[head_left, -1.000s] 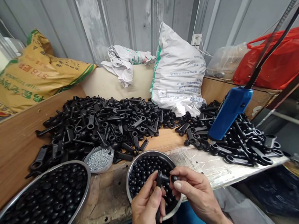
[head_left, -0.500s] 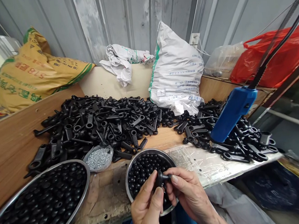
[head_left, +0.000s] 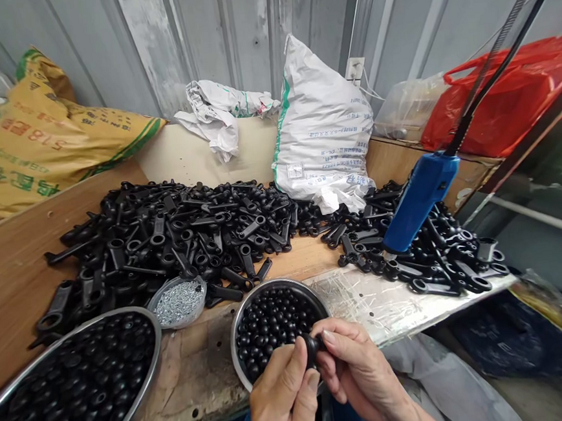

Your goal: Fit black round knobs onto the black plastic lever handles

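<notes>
My left hand (head_left: 283, 398) and my right hand (head_left: 357, 373) meet at the bottom centre, just over the near rim of a small steel bowl (head_left: 241, 317) full of black round knobs. Between the fingertips of both hands sits one black plastic piece (head_left: 312, 349): a handle with a round knob at its end. The left thumb presses on it from the left. From the right, thumb and forefinger of the other hand pinch the knob. Most of the piece is hidden by my fingers.
A large steel basin (head_left: 152, 370) of black caps lies at left, a small dish of screws (head_left: 181, 301) beside it. Heaps of black handles (head_left: 176, 238) cover the bench. A blue hanging tool (head_left: 419, 199) dangles at right. Sacks (head_left: 321, 129) stand behind.
The knob in my right fingers has been brought onto the end of the handle held in my left hand, and both hands have dropped slightly toward me. The view has shifted a little right.
</notes>
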Action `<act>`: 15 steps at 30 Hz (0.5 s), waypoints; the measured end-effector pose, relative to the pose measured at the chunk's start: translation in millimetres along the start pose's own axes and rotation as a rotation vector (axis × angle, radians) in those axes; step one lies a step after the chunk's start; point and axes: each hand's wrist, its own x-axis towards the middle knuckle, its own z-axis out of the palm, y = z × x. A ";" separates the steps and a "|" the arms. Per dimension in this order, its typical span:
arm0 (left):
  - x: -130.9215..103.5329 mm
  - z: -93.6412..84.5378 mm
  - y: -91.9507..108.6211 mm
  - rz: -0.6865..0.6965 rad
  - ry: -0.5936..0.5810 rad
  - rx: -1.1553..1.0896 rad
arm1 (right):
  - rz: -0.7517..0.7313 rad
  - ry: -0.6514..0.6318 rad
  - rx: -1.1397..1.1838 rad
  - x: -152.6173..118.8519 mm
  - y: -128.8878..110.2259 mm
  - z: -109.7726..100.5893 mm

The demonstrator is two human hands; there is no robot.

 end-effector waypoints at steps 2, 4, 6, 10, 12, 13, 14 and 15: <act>-0.2 2.2 -3.7 0.057 -0.013 0.023 | 0.050 0.018 0.004 0.3 -2.1 -2.3; -0.4 4.8 -8.1 0.073 -0.026 0.033 | 0.091 0.019 0.001 2.2 -3.6 -6.6; 0.5 7.2 -11.4 0.071 -0.025 0.040 | 0.114 0.010 -0.010 5.9 -5.9 -11.7; 11.3 11.6 -6.4 -0.036 -0.039 -0.062 | 0.125 -0.030 -0.054 16.2 -16.6 -18.7; 21.4 12.7 1.6 -0.294 -0.096 -0.246 | 0.098 -0.083 -0.054 20.8 -23.7 -20.6; 26.8 12.7 5.9 -0.463 -0.119 -0.360 | 0.079 -0.118 -0.043 22.5 -26.7 -21.4; 32.1 12.2 9.9 -0.629 -0.126 -0.466 | 0.058 -0.152 -0.028 23.9 -29.1 -22.3; 36.9 11.2 13.3 -0.768 -0.123 -0.548 | 0.038 -0.181 -0.008 24.9 -30.7 -23.4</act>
